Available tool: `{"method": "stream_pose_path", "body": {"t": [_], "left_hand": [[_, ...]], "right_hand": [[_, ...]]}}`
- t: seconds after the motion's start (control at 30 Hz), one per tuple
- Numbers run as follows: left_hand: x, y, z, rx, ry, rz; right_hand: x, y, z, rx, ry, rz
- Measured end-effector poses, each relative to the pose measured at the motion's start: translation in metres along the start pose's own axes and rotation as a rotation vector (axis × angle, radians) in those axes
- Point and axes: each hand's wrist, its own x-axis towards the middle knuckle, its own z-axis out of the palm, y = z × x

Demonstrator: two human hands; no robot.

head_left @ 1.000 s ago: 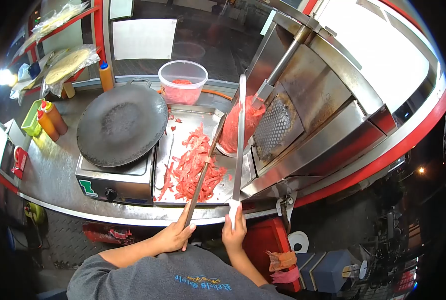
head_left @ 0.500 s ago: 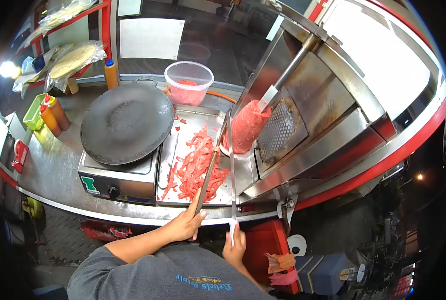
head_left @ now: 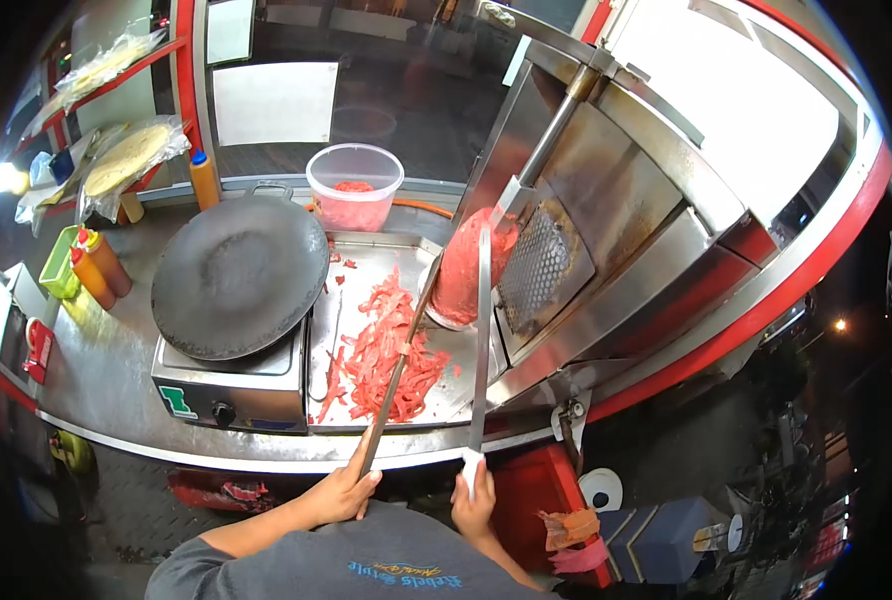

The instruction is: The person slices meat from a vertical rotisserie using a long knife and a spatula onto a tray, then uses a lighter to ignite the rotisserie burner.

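Observation:
My left hand (head_left: 343,490) is closed around the lower end of a long, slim dark metal bar (head_left: 391,385) with a pale band partway along it. The bar slants up over the tray toward the meat. In my right hand (head_left: 474,506) is the white handle of a long knife (head_left: 482,350), its blade pointing up and its tip in front of the meat cone (head_left: 471,265). That red meat is stacked on an upright spit (head_left: 556,125). Beneath the bar, a heap of sliced raw-looking meat (head_left: 386,350) lies on the metal tray (head_left: 361,258).
Left of the tray, a round black griddle (head_left: 241,275) rests on a burner (head_left: 266,385). Behind stands a clear tub (head_left: 356,190) with red meat. The vertical grill (head_left: 606,190) borders the right side. Sauce bottles (head_left: 96,270) stand at left, below bagged flatbreads (head_left: 131,165).
The view has shifted, moving the counter slightly left and down. The knife blade has separated from the bar, its tip now farther right against the meat cone in view. Both hands keep their grips.

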Motion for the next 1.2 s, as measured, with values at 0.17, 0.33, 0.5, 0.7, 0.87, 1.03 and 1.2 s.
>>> {"method": "stream_pose_path", "body": {"t": [0.17, 0.33, 0.5, 0.7, 0.87, 1.03, 1.2], "left_hand": [[0.004, 0.007, 0.004, 0.033, -0.007, 0.014], [0.015, 0.021, 0.006, 0.021, 0.036, 0.053], [0.029, 0.020, 0.009, 0.026, 0.081, 0.088], [0.040, 0.020, 0.011, 0.044, 0.111, 0.079], [0.056, 0.025, 0.002, 0.018, 0.115, 0.112], [0.065, 0.029, -0.001, -0.188, 0.039, 0.156], [0.073, 0.031, 0.001, -0.807, -0.067, 0.101]], "right_hand": [[0.061, -0.016, 0.007, 0.025, -0.018, -0.001], [0.067, -0.020, 0.017, -0.040, 0.000, 0.027], [-0.013, -0.012, -0.001, -0.083, -0.015, 0.003], [0.079, -0.038, 0.008, -0.136, -0.051, 0.059], [0.003, -0.034, -0.015, -0.188, -0.136, 0.090], [0.016, -0.048, -0.028, -0.154, -0.242, 0.158], [0.096, -0.077, -0.014, 0.173, -0.357, 0.413]]}}
